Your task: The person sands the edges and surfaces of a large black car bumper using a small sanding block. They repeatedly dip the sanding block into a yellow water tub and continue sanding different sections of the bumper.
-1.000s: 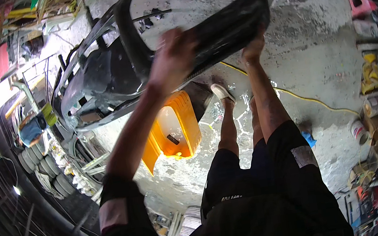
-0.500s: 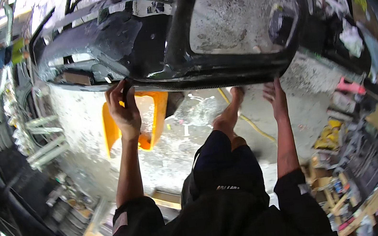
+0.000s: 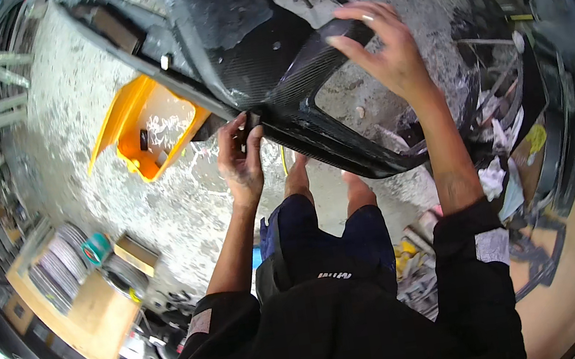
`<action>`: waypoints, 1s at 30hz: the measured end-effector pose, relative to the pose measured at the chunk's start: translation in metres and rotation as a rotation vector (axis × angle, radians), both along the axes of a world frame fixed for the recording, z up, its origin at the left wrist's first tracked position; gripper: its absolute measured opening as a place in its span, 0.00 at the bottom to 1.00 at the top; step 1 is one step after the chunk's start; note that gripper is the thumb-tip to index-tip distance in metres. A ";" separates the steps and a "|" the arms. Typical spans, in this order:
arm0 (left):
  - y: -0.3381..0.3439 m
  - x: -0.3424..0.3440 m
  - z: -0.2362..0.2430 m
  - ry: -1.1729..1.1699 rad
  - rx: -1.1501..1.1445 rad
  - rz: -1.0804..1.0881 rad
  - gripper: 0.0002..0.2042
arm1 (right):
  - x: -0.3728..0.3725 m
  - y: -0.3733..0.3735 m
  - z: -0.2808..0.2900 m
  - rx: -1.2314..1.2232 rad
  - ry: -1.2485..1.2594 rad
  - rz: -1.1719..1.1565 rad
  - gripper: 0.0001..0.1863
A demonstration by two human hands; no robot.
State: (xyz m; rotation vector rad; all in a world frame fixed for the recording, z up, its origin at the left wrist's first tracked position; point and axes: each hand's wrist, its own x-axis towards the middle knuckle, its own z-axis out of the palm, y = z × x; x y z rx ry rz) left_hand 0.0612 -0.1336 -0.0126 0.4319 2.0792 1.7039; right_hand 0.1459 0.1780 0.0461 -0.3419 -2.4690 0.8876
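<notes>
A large black bumper-like car part [image 3: 245, 60] with a carbon-fibre weave and wide openings is in front of me, its near edge slanting down to the right. My left hand [image 3: 243, 167] is at that near edge, below the foot of the part's slanted strut [image 3: 305, 70]. Its thumb and fingers pinch a small dark piece whose kind I cannot make out. At the strut's upper end is my right hand [image 3: 387, 48], thumb and fingers apart around the black surface. Whether it presses on the part I cannot tell.
An orange plastic shell [image 3: 116, 123] lies on the paint-spattered floor [image 3: 65, 115] at left. A wooden board [image 3: 97, 316] carries several rolls, one teal [image 3: 97, 249]. At right are crumpled white sheets [image 3: 493, 176] and black panels [image 3: 551, 120].
The view has turned, and the black part now slants. My left hand has slid right along its edge with the dark piece. My right hand has risen from the near edge to the strut.
</notes>
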 end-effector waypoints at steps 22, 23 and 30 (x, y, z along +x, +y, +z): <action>0.108 0.115 -0.021 0.575 -0.378 0.523 0.17 | -0.046 0.012 -0.055 0.456 -0.349 0.625 0.54; 0.105 0.119 -0.022 0.570 -0.379 0.531 0.17 | -0.046 0.008 -0.055 0.475 -0.327 0.634 0.53; 0.112 0.133 -0.025 0.633 -0.345 0.531 0.14 | -0.045 0.020 -0.058 0.501 -0.362 0.619 0.53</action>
